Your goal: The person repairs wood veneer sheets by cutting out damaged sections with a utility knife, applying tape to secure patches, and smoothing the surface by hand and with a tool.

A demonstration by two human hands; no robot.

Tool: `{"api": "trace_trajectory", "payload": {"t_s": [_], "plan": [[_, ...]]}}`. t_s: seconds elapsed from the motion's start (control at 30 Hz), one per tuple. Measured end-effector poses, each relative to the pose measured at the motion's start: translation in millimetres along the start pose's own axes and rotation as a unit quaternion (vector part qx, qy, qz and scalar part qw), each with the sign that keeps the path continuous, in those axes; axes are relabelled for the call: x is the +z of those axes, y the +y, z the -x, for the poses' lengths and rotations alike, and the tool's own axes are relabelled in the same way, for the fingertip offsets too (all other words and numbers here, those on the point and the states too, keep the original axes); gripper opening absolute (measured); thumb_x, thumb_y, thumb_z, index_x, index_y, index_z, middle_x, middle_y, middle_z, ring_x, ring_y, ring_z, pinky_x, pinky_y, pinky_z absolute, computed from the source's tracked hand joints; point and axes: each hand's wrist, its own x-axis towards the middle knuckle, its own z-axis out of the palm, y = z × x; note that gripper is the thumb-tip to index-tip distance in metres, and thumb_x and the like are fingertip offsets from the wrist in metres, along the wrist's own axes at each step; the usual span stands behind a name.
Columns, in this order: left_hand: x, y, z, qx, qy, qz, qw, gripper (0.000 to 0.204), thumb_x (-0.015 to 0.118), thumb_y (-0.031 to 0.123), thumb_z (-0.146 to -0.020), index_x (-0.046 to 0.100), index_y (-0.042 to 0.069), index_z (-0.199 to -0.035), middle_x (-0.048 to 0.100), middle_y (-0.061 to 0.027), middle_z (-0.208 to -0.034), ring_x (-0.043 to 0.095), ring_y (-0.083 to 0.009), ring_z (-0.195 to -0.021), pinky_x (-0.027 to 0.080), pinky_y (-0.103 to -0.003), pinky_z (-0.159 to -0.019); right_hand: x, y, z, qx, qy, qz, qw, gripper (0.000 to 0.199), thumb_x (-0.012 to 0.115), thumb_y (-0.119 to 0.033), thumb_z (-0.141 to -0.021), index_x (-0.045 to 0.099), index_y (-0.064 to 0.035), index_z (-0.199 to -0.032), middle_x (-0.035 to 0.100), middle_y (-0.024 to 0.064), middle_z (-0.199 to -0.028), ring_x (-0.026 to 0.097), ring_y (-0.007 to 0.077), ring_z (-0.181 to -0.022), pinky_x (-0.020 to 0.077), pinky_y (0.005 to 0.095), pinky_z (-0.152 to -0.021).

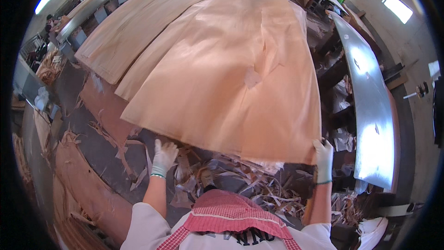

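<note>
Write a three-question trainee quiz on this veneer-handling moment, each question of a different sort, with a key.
1. True or false: both hands wear pale gloves.
2. Which hand grips the near right corner of the top veneer sheet? A) left hand B) right hand
3. Fill in: the floor below the sheet's near edge is littered with veneer ____.

Key:
1. True: the left hand and the right hand are both gloved.
2. B; the left hand is at the near edge further left.
3. Scraps.
</note>
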Motion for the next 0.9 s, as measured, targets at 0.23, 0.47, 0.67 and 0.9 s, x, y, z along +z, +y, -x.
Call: {"api": "trace_trajectory", "payload": {"t_s": [0.23,0.47,0.67,0.9], "plan": [[-23,-91,87,0.176,-0.037,-0.067,0.981,0.064,0.063,0.048,-0.087,0.043,0.009,-0.134,0.051,-0.0062,-0.132,0.048,-0.0240,-0.122,0.038,-0.041,-0.104,-222,14,116,0.053,0.034,0.052,0.997,0.012,0.061,-0.010,-0.085,0.065,0.0010,-0.089,0.057,-0.0056,-0.076,0.046,0.0045,-0.068,0.0393,0.0221,-0.061],[4,-246,130,0.209,-0.007,-0.151,0.966,0.023,0.061,0.019,-0.091,0.057,0.014,-0.113,0.061,0.0003,-0.106,0.059,-0.0158,-0.099,0.049,-0.033,-0.082,-412,90,162,0.027,0.066,0.040,0.997,0.017,0.059,-0.009,-0.086,0.066,0.0034,-0.095,0.062,-0.0020,-0.082,0.051,0.0063,-0.072,0.0426,0.0231,-0.066],[104,-381,149,0.193,-0.002,-0.187,0.963,0.013,0.059,0.006,-0.087,0.058,0.015,-0.096,0.062,0.0011,-0.091,0.062,-0.0146,-0.080,0.053,-0.028,-0.069,-563,147,113,-0.011,0.101,0.064,0.993,0.014,0.059,-0.007,-0.083,0.065,0.0048,-0.088,0.062,-0.0002,-0.079,0.051,0.0074,-0.069,0.0431,0.0242,-0.062],[237,-556,151,0.170,-0.097,-0.187,0.963,0.017,0.059,0.002,-0.087,0.057,0.014,-0.098,0.061,-0.0001,-0.090,0.061,-0.0136,-0.076,0.055,-0.028,-0.063,-720,216,-6,-0.004,0.155,0.244,0.957,0.017,0.063,-0.013,-0.082,0.058,0.0027,-0.079,0.050,-0.0034,-0.068,0.041,0.0078,-0.062,0.0354,0.0282,-0.052]]}}
